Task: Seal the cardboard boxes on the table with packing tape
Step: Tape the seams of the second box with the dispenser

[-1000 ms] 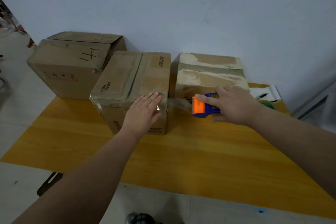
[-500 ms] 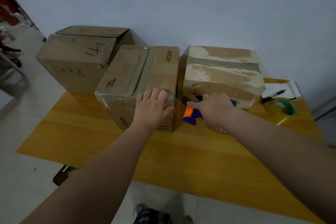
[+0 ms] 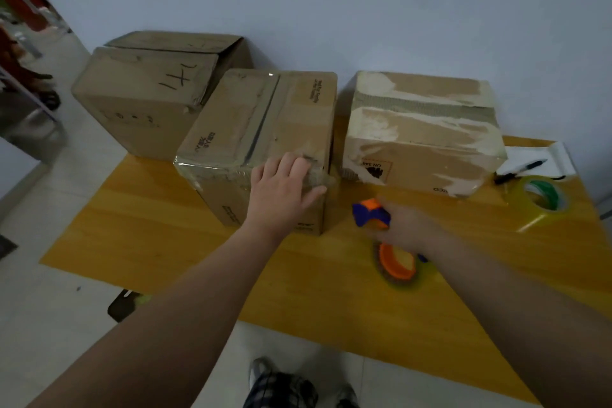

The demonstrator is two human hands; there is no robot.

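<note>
Taking the middle of the table [image 3: 185, 262] as the centre of the dial, the middle box [image 3: 251, 122] stands toward 11 o'clock, and your left hand [image 3: 281, 189] is pressed against its near right top corner. The palm lies on the front face, the fingers reach over the edge onto the top, and the thumb is spread toward 3 o'clock. It pinches nothing. Glossy clear tape [image 3: 212, 169] runs along that box's near top edge and looks wrinkled at the corner by your fingertips. Your right hand [image 3: 405, 225] is at about 3 o'clock from the left one, low over the table and apart from every box. It is wrapped around the blue and orange tape dispenser [image 3: 371, 214], whose roll hangs below your wrist. This part is blurred, so you cannot tell whether tape runs from it to the box. The right box [image 3: 420, 132], with torn pale patches, stands at 1 o'clock, just beside the middle one. The left box [image 3: 145, 89], its flaps not lying flat, is at 10 o'clock. At 2 o'clock lie a spare tape roll [image 3: 539, 199], a black pen [image 3: 520, 170] and a white sheet [image 3: 559, 161].
</note>
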